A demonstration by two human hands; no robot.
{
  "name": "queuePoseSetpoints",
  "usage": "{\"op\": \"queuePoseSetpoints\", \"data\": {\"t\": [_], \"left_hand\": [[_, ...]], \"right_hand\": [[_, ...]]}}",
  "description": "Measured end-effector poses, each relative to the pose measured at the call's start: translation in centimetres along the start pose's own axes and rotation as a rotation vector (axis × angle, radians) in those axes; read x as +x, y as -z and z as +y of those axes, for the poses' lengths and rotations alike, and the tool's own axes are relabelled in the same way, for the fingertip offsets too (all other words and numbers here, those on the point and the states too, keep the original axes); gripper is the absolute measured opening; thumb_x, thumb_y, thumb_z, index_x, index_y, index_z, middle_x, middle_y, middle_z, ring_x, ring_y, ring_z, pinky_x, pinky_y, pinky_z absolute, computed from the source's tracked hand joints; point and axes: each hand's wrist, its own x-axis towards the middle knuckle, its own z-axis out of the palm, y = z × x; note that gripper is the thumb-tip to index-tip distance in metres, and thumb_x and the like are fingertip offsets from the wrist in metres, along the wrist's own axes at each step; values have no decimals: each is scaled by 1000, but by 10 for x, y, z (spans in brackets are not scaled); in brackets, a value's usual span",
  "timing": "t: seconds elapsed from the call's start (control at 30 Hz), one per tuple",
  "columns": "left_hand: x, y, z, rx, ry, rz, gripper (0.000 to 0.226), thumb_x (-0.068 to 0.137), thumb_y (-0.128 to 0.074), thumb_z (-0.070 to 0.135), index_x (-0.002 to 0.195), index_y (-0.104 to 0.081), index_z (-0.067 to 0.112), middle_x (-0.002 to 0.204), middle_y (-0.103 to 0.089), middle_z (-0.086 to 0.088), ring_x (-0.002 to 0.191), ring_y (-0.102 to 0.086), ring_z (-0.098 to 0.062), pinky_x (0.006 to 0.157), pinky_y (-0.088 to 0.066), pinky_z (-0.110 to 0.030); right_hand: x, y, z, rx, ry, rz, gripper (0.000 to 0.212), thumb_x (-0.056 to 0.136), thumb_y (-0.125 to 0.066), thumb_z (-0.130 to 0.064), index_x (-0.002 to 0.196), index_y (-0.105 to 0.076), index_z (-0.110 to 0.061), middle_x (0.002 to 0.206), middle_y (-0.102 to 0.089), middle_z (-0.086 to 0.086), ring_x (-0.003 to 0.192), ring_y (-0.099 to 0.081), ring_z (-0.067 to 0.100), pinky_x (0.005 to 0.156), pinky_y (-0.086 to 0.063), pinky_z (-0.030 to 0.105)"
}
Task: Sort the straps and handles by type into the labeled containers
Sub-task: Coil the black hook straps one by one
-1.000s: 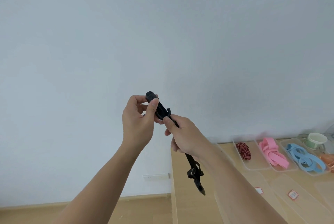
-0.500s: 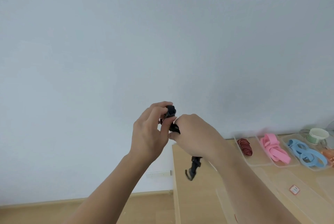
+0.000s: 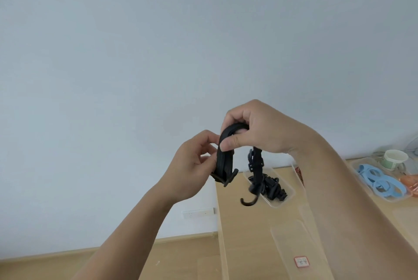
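A black webbing strap (image 3: 224, 157) with plastic buckles is folded into a loop in front of the wall. My right hand (image 3: 255, 130) grips the top of the fold between thumb and fingers. My left hand (image 3: 192, 164) pinches the loop's lower left side near a buckle. The strap's free end with a hook (image 3: 248, 200) dangles over a clear container (image 3: 287, 198) that holds more black straps. Farther right, another clear container (image 3: 389, 197) holds blue looped straps (image 3: 373, 178).
A light wooden table (image 3: 244, 234) fills the lower right, its left edge near the hands. A labeled clear lid or container (image 3: 294, 243) lies near me. A red item (image 3: 299, 172) shows behind my right wrist. A white-and-green cup (image 3: 394, 158) and an orange item (image 3: 409, 182) sit far right.
The strap went from hanging stretched between my hands to folded into a loop. My right hand rose to the top of the fold. The view shifted, bringing the container of black straps into sight.
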Motion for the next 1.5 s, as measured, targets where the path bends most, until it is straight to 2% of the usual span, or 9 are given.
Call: {"op": "queuePoseSetpoints", "data": {"t": [0.1, 0.23, 0.43, 0.7, 0.9, 1.03, 1.17, 1.4, 1.5], "left_hand": [[-3, 5, 3, -204, 8, -21, 11, 99, -59, 9, 108, -64, 4, 96, -68, -26, 89, -61, -47, 72, -54, -41], [-5, 2, 4, -266, 64, -80, 15, 99, -60, 12, 109, -64, 2, 94, -63, -35, 87, -58, -53, 76, -50, -50], [-4, -1, -3, -275, 201, -89, 9, 102, -58, 3, 106, -66, 2, 89, -72, -18, 80, -66, -29, 70, -52, -36], [0, -1, -5, -312, 284, -172, 27, 94, -61, 19, 113, -64, 0, 117, -73, -12, 78, -68, -31, 64, -50, -43], [1, -1, -1, -359, 299, -283, 36, 94, -62, 15, 123, -58, -8, 114, -69, -14, 86, -61, -31, 75, -44, -53], [1, -2, 1, -444, 282, -318, 34, 94, -58, 8, 122, -54, -11, 99, -68, -8, 76, -62, -25, 70, -49, -39], [-2, -8, 4, -564, 231, -263, 22, 98, -50, 3, 117, -58, -3, 79, -68, 2, 64, -63, -16, 60, -52, -27], [3, -21, -3, -685, 251, -47, 26, 102, -52, 2, 123, -57, -12, 90, -71, -9, 78, -68, -25, 70, -56, -32], [6, -24, -6, -730, 288, 72, 30, 101, -53, 3, 123, -58, -17, 101, -69, -21, 89, -67, -29, 76, -56, -29]], "right_hand": [[3, -3, 14, 322, 31, 58, 7, 87, -75, -4, 86, -67, -6, 55, -50, -12, 49, -35, 9, 50, -29, 23], [6, -16, 29, 487, 14, 92, 14, 82, -73, -20, 83, -66, -8, 60, -50, -4, 49, -31, 12, 46, -27, 19], [2, -18, 33, 474, 39, 140, 13, 88, -75, -18, 79, -67, -15, 64, -46, 0, 51, -25, 17, 47, -22, 25], [-3, -12, 32, 454, 50, 96, 11, 87, -72, -21, 81, -66, -15, 66, -57, 3, 59, -21, 32, 47, -22, 29], [-5, -14, 41, 599, 37, 78, 14, 91, -69, -10, 79, -64, -16, 66, -59, 5, 52, -17, 23, 46, -16, 27], [-3, -20, 50, 735, 28, 92, 10, 89, -66, -11, 79, -63, -14, 66, -58, 5, 46, -27, 10, 42, -22, 19], [1, -35, 61, 876, 7, 153, 12, 89, -67, -15, 79, -62, -14, 66, -50, 2, 47, -29, 8, 40, -22, 18], [3, -61, 66, 718, -94, 420, 16, 94, -68, -32, 83, -69, -21, 77, -56, 16, 60, -42, 24, 52, -33, 26], [2, -79, 66, 645, -146, 463, 20, 102, -59, -27, 86, -63, -15, 60, -63, -2, 49, -51, 14, 51, -39, 24]]}}
